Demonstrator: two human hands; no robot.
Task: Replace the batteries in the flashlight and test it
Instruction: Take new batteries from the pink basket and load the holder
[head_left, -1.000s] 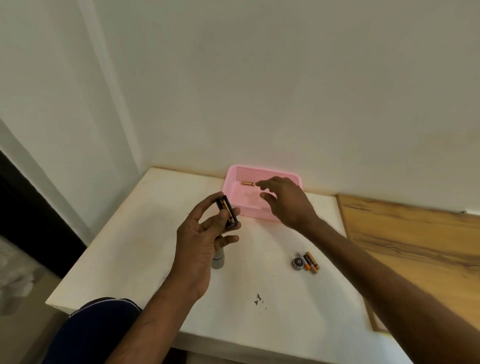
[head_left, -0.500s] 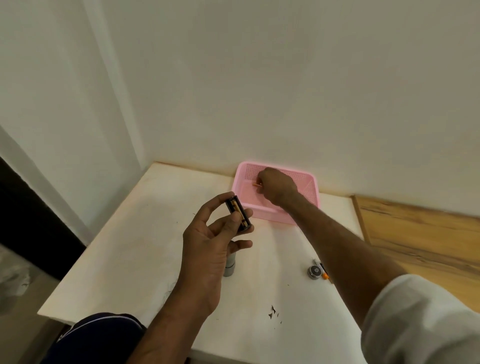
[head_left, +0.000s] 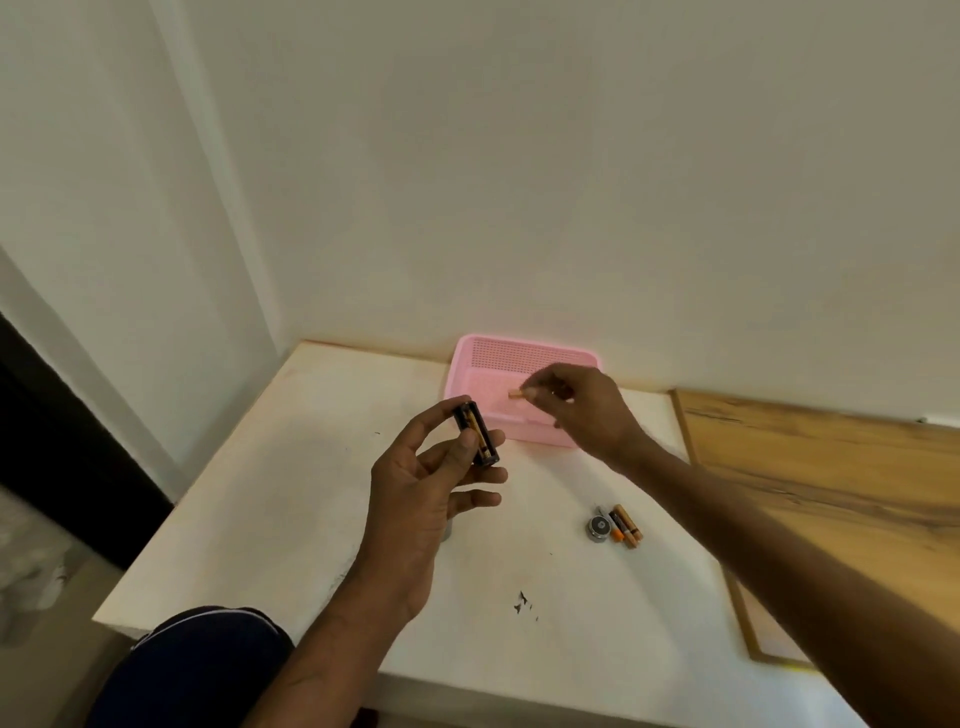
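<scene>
My left hand (head_left: 421, 488) holds a black battery holder (head_left: 477, 432) with batteries in it, raised above the white table (head_left: 291, 499). My right hand (head_left: 582, 410) pinches a small orange battery (head_left: 516, 394) just above the pink basket (head_left: 498, 358). The grey flashlight body (head_left: 447, 531) stands on the table, almost wholly hidden behind my left hand. The round flashlight cap (head_left: 598, 527) lies on the table with two orange-and-black batteries (head_left: 625, 525) beside it.
The basket sits against the white wall at the table's back edge. A wooden board (head_left: 831, 467) adjoins the table on the right. Small dark specks (head_left: 521, 603) mark the tabletop near the front. My knee in dark cloth (head_left: 192, 670) shows below the front edge.
My right hand reached into the pink basket, closed on the orange battery and has now lifted it and drawn back slightly. My left hand kept the holder roughly in place.
</scene>
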